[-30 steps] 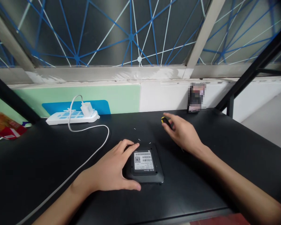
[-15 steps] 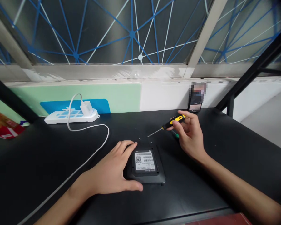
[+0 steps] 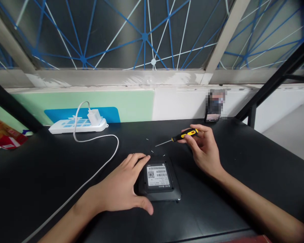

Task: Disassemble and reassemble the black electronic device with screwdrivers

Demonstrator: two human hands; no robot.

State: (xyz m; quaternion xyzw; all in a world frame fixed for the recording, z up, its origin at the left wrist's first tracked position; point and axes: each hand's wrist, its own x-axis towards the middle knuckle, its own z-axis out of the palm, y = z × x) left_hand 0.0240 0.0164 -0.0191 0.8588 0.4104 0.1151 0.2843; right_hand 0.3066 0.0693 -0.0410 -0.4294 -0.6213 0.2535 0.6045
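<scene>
A black square device (image 3: 176, 184) lies on the dark tabletop, its white label (image 3: 158, 175) with QR code and barcodes facing up. My left hand (image 3: 124, 184) rests along its left side, fingers stretched toward the far left corner and thumb spread away from the near edge. My right hand (image 3: 205, 145) grips a black and yellow screwdriver (image 3: 184, 135) by its handle. The thin shaft points left and slightly down, its tip above the table beyond the device. Tiny screws lie there: one screw (image 3: 147, 139) farther back, another screw (image 3: 152, 151) and a third screw (image 3: 163, 155) nearer the device.
A white power strip (image 3: 77, 126) with a plugged-in charger (image 3: 94, 116) lies at the back left. Its white cable (image 3: 101, 168) runs forward past my left arm. A phone (image 3: 214, 106) leans against the wall. A red snack packet (image 3: 6, 135) is at far left.
The screwdriver has moved slightly left and down, its shaft now flatter. My left thumb has dropped away from the device's near edge. A green item near my right hand is now hidden.
</scene>
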